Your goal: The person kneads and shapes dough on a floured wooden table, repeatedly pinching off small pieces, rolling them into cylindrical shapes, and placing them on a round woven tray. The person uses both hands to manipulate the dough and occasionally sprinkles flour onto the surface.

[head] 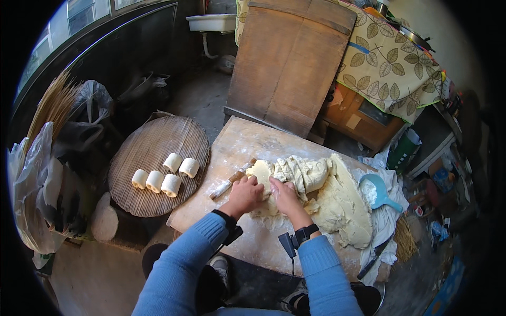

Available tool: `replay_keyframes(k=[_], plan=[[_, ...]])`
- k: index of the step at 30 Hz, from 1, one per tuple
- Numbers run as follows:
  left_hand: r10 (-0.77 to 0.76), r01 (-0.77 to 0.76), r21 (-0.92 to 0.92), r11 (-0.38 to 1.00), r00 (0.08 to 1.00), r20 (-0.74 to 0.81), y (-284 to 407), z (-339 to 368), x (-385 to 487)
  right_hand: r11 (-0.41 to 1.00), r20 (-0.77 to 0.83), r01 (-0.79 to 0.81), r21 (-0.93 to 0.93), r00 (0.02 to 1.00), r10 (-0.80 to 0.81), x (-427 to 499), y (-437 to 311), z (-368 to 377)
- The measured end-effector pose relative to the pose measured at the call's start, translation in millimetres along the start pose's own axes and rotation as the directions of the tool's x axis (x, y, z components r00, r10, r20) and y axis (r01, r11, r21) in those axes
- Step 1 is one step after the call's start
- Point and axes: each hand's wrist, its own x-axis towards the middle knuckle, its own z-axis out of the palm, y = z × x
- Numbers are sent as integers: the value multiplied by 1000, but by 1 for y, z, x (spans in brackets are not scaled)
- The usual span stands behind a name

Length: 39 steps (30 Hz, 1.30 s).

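A large mass of pale dough (344, 197) spreads over a floured wooden board (233, 146), with a thick, folded and creased roll at its left part. My left hand (246, 193) curls its fingers over the left end of the dough. Just to its right, my right hand (285, 196) grips the dough's near side with thumb and bent fingers; the fingertips are partly hidden. A floury wooden rolling pin (229, 182) lies slantwise beyond my left hand, very close to its knuckles.
Several shaped dough pieces (155, 181) sit on a round slatted lid (154, 138) left of the board. At right, a blue scoop (381, 192) of flour rests on white cloth (385, 225), near a dark-handled knife (373, 260). A wooden cabinet (290, 59) stands behind the board.
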Motion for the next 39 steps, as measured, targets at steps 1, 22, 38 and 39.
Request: replay_keyframes(k=[1,22,38,39], plan=[[8,-9,-19,1000,1000,-25,3,1,-11,1000,-11,3,-4,1000,-3,2,0,1],[-189,207,-472,857,978,85,-29,-15,-104,967,210,256,-13,946,-247,-58,-39,45],[-216,284,-549,786,958,188,-29,1,-91,943,-31,222,-249,971,-237,-80,-64,47],[-227,286,-509,812,958,177,-25,1,-91,951,-76,161,-265,979,-187,-85,-66,54]])
